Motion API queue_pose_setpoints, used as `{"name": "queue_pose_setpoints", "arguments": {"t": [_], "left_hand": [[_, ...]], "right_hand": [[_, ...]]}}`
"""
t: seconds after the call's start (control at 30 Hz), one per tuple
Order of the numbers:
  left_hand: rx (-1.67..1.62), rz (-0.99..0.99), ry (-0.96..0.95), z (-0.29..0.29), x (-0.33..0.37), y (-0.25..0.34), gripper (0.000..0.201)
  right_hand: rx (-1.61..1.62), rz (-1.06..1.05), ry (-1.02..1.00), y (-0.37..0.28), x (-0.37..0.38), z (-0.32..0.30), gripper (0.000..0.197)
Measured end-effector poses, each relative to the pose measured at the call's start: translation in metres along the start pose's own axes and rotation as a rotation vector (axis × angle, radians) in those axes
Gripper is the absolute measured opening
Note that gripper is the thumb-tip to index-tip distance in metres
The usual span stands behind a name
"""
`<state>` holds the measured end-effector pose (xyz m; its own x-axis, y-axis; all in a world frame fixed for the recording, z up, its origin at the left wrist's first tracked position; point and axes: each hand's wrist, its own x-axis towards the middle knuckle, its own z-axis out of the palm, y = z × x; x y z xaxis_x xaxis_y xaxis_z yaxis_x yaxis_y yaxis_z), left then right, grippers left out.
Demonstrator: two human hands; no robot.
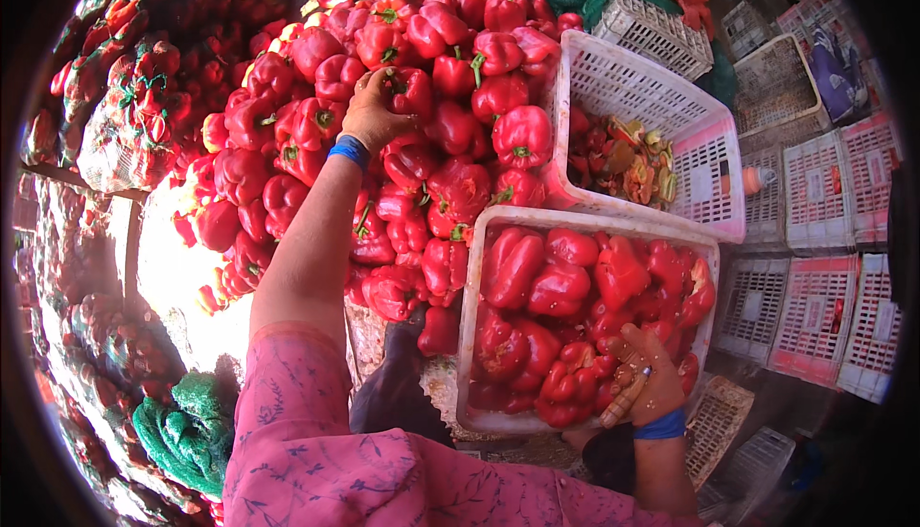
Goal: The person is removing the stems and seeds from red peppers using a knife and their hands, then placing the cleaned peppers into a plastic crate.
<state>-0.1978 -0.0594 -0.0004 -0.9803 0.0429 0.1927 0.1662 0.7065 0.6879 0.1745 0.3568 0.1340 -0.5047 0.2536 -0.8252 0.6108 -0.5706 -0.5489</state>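
Note:
My left hand [376,117] reaches to the heap of red bell peppers, its fingers and thumb curved around the left side of one red bell pepper [412,93]. That pepper still lies among the others. My right hand [652,380] is over the near right corner of a white plastic crate [469,335] filled with red bell peppers [561,287]. Its fingers are stretched out and a little apart, with pale seeds stuck to them, and no object shows in them. Some peppers in the crate are broken open at the top, showing seeds.
Behind the near crate, a second crate [661,101] holds pepper cores and scraps [632,158]. Stacked crates [815,192] line the right side. Net bags of peppers [125,125] stand at left, near a green net [187,431]. My dark-clothed leg [388,383] is beside the crate.

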Motion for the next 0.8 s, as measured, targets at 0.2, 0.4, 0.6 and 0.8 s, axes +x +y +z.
{"name": "queue_pose_setpoints", "arguments": {"t": [0.2, 0.4, 0.6, 0.8], "left_hand": [[0.155, -0.125, -0.121, -0.015, -0.017, 0.031, 0.110], [-0.079, -0.261, 0.107, 0.005, -0.029, 0.035, 0.098], [-0.868, -0.409, 0.115, -0.014, -0.056, 0.087, 0.074], [-0.956, -0.145, -0.146, -0.054, -0.142, 0.232, 0.070]], "right_hand": [[-0.012, 0.027, 0.025, 0.004, -0.002, 0.007, 0.037], [-0.195, -0.197, -0.095, 0.008, -0.022, 0.015, 0.047], [-0.082, -0.148, -0.167, 0.010, -0.029, 0.009, 0.053], [-0.144, -0.515, -0.162, -0.024, -0.073, 0.017, 0.047]]}}
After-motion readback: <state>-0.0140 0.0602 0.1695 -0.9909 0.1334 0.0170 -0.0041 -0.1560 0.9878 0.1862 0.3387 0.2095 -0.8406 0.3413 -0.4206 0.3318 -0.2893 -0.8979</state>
